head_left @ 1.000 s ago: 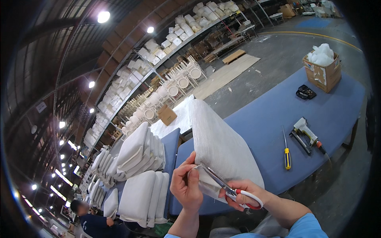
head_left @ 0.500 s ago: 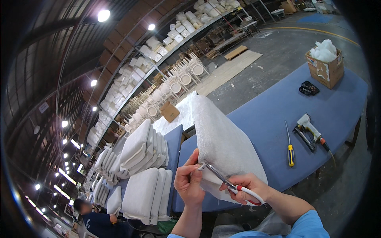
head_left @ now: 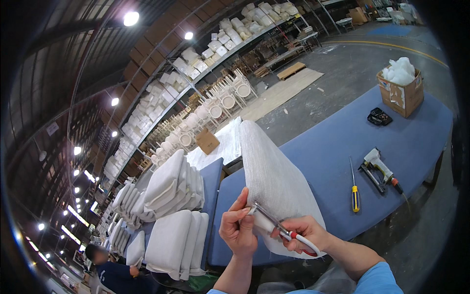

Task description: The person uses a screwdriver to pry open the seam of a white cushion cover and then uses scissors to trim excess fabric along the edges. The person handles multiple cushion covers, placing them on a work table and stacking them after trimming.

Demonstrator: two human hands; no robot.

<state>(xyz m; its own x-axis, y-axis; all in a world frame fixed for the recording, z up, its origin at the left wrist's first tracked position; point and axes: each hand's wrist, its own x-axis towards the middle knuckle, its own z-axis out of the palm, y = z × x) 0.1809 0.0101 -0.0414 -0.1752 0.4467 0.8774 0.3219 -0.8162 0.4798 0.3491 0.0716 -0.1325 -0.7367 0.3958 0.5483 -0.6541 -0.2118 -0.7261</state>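
Observation:
A light grey fabric-covered cushion (head_left: 279, 181) stands on the near edge of the blue padded table (head_left: 338, 142). My left hand (head_left: 238, 228) pinches a bit of the cushion's loose fabric edge at its lower left corner. In my right hand (head_left: 306, 232) is a pair of scissors (head_left: 270, 215) with red and white handles. Their blades lie along the cushion's lower part, with the tips at the fabric beside my left fingertips. Whether the blades are fully closed is hard to make out.
Right of the cushion lie a yellow-handled screwdriver (head_left: 355, 193), a staple gun (head_left: 377, 169) with a hose, and a small black case (head_left: 379, 116). A cardboard box (head_left: 401, 95) holds white stuffing. Stacked grey cushions (head_left: 171, 240) stand at left, near another person (head_left: 115, 272).
The view has shifted slightly. My left hand still pinches the fabric, and the scissors remain at the same corner with little visible movement.

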